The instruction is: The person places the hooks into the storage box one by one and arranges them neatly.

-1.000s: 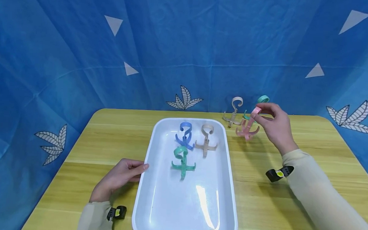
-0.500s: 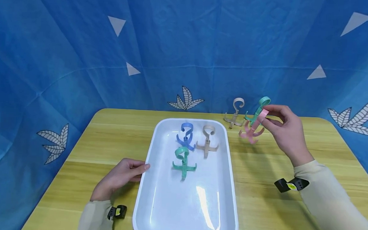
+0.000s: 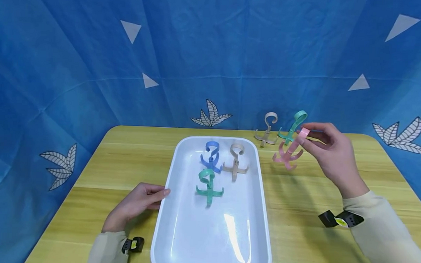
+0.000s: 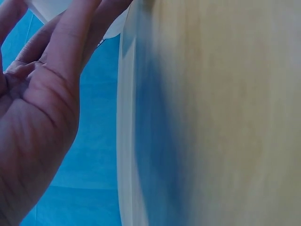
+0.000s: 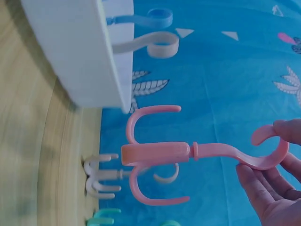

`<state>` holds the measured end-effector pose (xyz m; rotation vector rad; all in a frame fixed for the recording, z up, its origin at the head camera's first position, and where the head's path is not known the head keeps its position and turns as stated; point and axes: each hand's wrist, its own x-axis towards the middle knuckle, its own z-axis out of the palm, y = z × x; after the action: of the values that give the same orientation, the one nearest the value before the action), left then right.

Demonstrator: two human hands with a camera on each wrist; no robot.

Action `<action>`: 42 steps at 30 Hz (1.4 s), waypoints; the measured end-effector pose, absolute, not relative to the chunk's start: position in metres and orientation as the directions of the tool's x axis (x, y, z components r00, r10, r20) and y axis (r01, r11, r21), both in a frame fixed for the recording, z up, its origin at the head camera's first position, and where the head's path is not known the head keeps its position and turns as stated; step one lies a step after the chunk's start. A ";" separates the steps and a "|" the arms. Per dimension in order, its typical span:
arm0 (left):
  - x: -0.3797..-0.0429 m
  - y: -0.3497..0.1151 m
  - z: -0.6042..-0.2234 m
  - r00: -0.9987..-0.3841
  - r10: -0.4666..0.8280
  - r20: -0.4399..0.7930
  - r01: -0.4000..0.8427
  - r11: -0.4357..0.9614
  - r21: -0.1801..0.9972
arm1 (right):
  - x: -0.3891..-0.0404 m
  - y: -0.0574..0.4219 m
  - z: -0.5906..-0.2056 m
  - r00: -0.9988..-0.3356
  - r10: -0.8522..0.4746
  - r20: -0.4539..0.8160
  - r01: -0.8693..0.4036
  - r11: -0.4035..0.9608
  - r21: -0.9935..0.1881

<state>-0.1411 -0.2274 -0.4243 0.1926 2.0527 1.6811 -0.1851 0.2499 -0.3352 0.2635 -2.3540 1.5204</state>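
My right hand pinches a pink multi-prong hook by its curved top, off the table right of the white tray. In the right wrist view the pink hook lies sideways across the picture, its prongs pointing toward the fingers. My left hand grips the tray's left rim, thumb over the edge. Inside the tray stand a blue hook, a beige hook and a green hook. Behind the pink one, another green hook stands beside another beige hook.
A wooden table carries everything. Blue patterned cloth hangs along its back edge and at both sides. The two loose hooks stand close to that cloth at the back right.
My right hand has drawn the pink hook slightly right and toward me, away from the standing green hook, which now shows more fully. My left hand stays at the tray rim.
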 end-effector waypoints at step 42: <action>-0.139 -0.226 -0.422 -0.884 0.356 -0.303 -0.214 0.269 0.939 | -0.150 0.176 -0.320 -0.767 -0.431 0.475 -0.590 0.183 -0.786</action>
<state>-0.1392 -0.2257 -0.4220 0.1282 2.0857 1.6527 -0.1498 0.1764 -0.3200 1.0011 -2.2999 1.6375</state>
